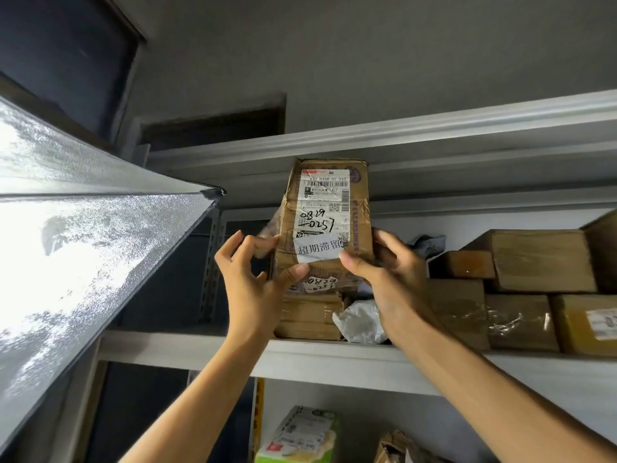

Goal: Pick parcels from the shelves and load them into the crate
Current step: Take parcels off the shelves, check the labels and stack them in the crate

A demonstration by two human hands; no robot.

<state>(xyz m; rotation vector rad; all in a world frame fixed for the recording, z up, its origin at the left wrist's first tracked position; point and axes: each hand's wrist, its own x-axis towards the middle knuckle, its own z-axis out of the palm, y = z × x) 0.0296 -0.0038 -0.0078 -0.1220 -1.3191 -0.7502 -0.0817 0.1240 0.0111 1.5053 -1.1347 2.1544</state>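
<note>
Both hands grip an upright cardboard parcel (325, 218) at the upper shelf (200, 349): left hand (253, 279) with thumb pressed on its front, right hand (387, 275) wrapped round its right edge. It stands above other boxes (521, 315), label facing out.

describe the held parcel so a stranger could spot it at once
Find the grey metal shelf holding brown boxes. At its left end, the left hand and right hand hold a tall carton. Only it stands on end, with a white strip of printed characters.
</note>
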